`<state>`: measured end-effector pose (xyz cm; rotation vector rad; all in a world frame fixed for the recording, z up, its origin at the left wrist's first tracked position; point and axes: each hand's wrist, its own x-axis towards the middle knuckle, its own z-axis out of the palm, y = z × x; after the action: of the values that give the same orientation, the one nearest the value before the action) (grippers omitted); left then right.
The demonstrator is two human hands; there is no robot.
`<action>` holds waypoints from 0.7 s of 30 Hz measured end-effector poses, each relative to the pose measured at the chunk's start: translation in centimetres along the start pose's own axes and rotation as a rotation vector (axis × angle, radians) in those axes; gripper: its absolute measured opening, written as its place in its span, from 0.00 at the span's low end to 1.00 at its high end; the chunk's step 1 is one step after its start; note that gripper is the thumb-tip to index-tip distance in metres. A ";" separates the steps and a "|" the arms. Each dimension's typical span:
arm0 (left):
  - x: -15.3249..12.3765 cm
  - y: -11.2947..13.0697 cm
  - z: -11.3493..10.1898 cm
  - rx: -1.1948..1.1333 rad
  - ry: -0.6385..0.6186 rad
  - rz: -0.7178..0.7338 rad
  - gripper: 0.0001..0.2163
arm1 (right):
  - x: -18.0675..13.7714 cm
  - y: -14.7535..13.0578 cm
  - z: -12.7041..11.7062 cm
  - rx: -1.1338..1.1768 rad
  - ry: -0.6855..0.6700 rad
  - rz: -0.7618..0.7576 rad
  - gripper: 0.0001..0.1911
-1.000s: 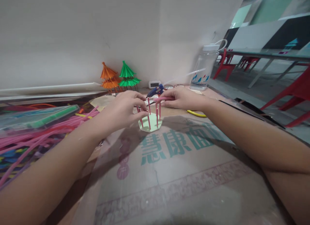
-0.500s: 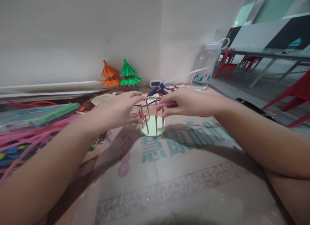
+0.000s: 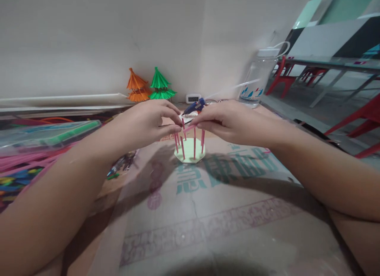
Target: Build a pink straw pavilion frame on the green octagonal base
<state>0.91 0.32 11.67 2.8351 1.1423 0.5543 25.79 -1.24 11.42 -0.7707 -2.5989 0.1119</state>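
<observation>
A pale green octagonal paper base (image 3: 189, 156) lies on the cardboard with several short pink straw posts (image 3: 194, 147) standing upright on it. Both hands hover just above the post tops. My left hand (image 3: 147, 123) is closed in a pinch at the top of the left posts. My right hand (image 3: 230, 120) is closed around a loose pink straw piece (image 3: 189, 128), held level across the tops of the posts, its left end meeting my left fingertips.
A blue glue gun (image 3: 194, 106) lies just behind the hands. Orange (image 3: 136, 86) and green (image 3: 160, 85) paper pagodas stand by the wall. A clear water bottle (image 3: 259, 78) is at back right. Pink straws (image 3: 20, 160) and a plastic box (image 3: 44, 134) fill the left. Red chairs stand at right.
Both hands have drawn closer together above the posts. The pink straw piece in my right hand has come down onto the post tops and now reaches my left fingertips.
</observation>
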 end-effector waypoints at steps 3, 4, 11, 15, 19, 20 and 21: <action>0.1 -0.2 0.1 -0.007 -0.017 0.009 0.15 | 0.1 -0.2 0.5 -0.059 0.004 0.016 0.10; 0.1 -0.3 0.2 -0.003 -0.030 0.016 0.14 | 0.1 -0.3 0.7 -0.083 -0.006 0.025 0.08; -0.1 -0.6 0.7 0.008 -0.055 0.039 0.13 | 0.4 -0.5 1.4 -0.124 -0.064 0.156 0.06; -0.1 -0.4 0.6 0.016 -0.054 0.045 0.15 | 0.5 -0.2 1.7 -0.108 -0.061 0.216 0.06; 0.1 0.3 0.2 0.023 -0.082 0.024 0.18 | 0.5 -0.2 2.0 -0.094 -0.065 0.234 0.08; 0.1 0.6 0.0 0.021 -0.088 0.016 0.19 | 0.5 -0.2 2.0 -0.094 -0.059 0.236 0.09; 0.1 0.8 -0.1 0.015 -0.089 0.005 0.20 | 0.4 -0.2 2.1 -0.092 -0.051 0.235 0.09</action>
<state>1.53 -0.20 11.92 2.8438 1.1294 0.4168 24.45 -1.10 9.73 -1.1182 -2.5661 0.0826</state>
